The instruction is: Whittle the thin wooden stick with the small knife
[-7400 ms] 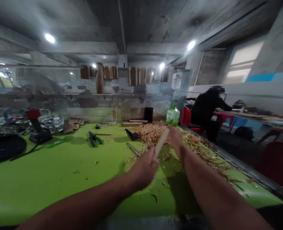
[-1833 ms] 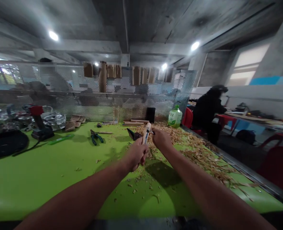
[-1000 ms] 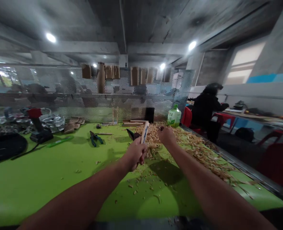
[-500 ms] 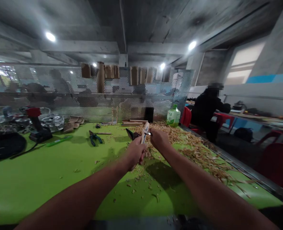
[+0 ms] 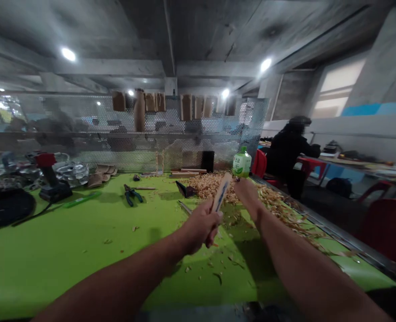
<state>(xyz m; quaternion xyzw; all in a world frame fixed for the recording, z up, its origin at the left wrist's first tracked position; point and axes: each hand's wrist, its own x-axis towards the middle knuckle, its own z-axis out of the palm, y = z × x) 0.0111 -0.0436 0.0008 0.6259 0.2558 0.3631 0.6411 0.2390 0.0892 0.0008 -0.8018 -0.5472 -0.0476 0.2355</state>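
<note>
Pale, with blue marks along its face, the wooden strip (image 5: 220, 197) is jutting up from the left hand (image 5: 201, 228), which is gripping its lower end above the counter (image 5: 83, 250). I'm seeing the right hand (image 5: 246, 192) curling just beside it, apart now, whereas half a second ago it was meeting the strip; I cannot tell what it is holding. Behind, shavings (image 5: 202, 185) are lying heaped near a green bottle (image 5: 242, 164).
</note>
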